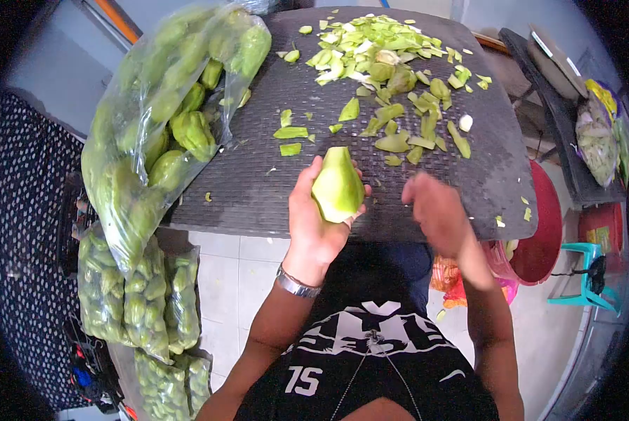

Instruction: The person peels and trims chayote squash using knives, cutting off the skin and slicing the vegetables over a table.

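My left hand (313, 214) is wrapped round a pale green chayote (338, 186) with its skin peeled off, held above the near edge of the dark woven-pattern table (244, 193). To its right, my right hand (437, 210) is smeared by motion, its fingers curled in part. Whether a tool is in it I cannot make out. Green peelings (398, 137) lie just beyond both hands, and a larger heap of peel pieces (370, 42) covers the far part of the tabletop.
A large clear plastic bag of unpeeled chayotes (139, 119) rests on the table's left side. More filled bags (125, 288) stand below it. At the right are a red tub (539, 224), a teal stool (584, 302) and a dark side table (560, 133) with bagged vegetables (596, 123).
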Demonstrator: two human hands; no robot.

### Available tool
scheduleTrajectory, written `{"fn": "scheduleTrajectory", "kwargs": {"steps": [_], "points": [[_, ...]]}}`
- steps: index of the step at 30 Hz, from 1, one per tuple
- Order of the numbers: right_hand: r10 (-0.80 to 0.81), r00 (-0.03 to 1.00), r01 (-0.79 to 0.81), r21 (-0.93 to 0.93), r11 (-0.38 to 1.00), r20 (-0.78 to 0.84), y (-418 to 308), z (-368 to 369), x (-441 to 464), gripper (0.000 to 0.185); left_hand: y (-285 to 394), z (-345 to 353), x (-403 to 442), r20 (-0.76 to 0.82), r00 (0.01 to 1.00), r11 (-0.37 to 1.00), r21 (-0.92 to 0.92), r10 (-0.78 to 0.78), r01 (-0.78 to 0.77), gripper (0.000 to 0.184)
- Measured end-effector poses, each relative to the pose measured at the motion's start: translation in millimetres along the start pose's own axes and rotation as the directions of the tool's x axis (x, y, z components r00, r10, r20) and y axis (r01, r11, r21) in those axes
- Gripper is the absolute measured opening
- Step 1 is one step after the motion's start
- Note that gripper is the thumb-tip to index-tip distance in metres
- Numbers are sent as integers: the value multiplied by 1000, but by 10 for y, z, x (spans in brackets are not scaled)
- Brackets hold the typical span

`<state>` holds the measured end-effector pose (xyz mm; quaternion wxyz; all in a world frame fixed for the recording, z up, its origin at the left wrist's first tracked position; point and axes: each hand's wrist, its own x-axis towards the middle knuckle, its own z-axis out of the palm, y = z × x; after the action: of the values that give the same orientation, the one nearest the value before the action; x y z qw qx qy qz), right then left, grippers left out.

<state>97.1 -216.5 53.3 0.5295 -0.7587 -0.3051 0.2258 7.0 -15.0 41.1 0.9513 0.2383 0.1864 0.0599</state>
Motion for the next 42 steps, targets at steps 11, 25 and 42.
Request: {"fn": "scheduleTrajectory", "kwargs": {"steps": [11,25,42], "points": [[-242,968,215,-688,693,59,-257,354,-311,56,-141,34,22,-111,994,999,37,22,-18,38],[-244,968,134,-714,688,-53,-230,273,-180,61,-98,89,-3,-73,991,994,27,111,-109,39],[-209,978,167,-651,741,13,-244,305,-223,58,-239,-12,98,-49,998,997,66,44,-41,51]]}}
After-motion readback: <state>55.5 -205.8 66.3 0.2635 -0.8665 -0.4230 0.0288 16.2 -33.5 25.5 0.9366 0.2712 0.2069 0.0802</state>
